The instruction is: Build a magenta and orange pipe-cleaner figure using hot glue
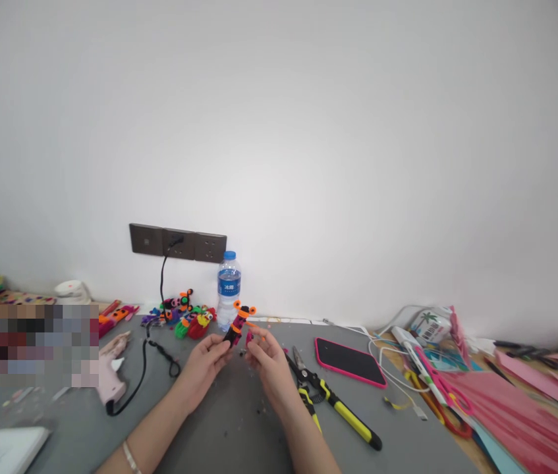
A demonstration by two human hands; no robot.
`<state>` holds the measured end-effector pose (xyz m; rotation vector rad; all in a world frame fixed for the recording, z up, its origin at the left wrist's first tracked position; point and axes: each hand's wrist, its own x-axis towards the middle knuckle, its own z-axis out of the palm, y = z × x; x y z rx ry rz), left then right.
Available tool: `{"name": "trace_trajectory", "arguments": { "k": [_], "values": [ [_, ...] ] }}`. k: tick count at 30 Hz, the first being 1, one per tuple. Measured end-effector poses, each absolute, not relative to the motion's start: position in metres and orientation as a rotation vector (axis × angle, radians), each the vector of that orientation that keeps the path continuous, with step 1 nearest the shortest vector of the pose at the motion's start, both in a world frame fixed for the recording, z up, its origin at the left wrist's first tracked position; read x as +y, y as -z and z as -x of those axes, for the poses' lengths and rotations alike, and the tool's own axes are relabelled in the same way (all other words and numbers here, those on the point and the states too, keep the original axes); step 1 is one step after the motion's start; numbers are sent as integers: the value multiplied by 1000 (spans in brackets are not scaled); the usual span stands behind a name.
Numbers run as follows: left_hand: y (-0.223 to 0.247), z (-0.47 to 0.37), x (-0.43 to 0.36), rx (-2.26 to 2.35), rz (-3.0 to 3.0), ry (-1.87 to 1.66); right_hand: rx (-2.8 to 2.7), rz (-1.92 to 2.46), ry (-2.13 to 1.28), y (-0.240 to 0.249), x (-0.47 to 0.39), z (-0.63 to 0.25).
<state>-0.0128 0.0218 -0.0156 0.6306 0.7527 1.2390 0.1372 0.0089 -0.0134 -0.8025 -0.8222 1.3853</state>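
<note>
My left hand [205, 362] is closed around the lower part of a small fuzzy pipe-cleaner figure [240, 322]. The figure is black, magenta and orange, with two round orange loops at its top, and it leans to the right. Close beside it, my right hand [269, 363] pinches a small magenta fuzzy piece [250, 337]. An orange strand shows by the right fingers; whether it joins the figure I cannot tell. Behind the figure stands a water bottle [229, 283] with a blue cap. Yellow-and-black pruning shears [331, 392] lie open to the right of my right hand.
A pink-cased phone [350, 361] and white cables lie on the right, near pink-handled scissors [444, 385] and red sheets [520, 408]. On the left are a pink glue gun [109, 378] with its black cord and several colourful pipe-cleaner figures [194, 322]. A socket panel [178, 243] is on the wall.
</note>
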Motion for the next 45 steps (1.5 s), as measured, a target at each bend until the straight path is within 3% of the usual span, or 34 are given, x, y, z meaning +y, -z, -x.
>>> {"name": "trace_trajectory", "arguments": {
  "k": [14,25,45],
  "values": [
    [12,11,22,808,-723,-1346,-708,935,-1368,16,11,-138],
    [15,15,26,976,-1158,-1454,-837,950,-1367,20,13,-140],
    [13,12,19,987,-1319,-1449,-992,996,-1233,9,7,-135]
  ]
}}
